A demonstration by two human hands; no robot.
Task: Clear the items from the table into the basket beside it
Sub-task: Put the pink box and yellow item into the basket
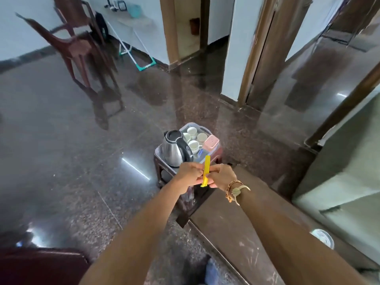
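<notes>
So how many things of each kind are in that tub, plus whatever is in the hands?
Steel kettle: 1
White cups: 4 in view
Pink box: 1
Yellow clip, pinched between left hand and right hand: 1
Total: 7

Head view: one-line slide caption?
The left hand and right hand pinch a yellow clip near the basket holding a kettle, white cups and a pink box.

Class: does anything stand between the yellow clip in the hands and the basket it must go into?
Nothing visible does. The left hand and right hand pinch the yellow clip just short of the basket. The kettle fills its left side, so the right looks freer.
</notes>
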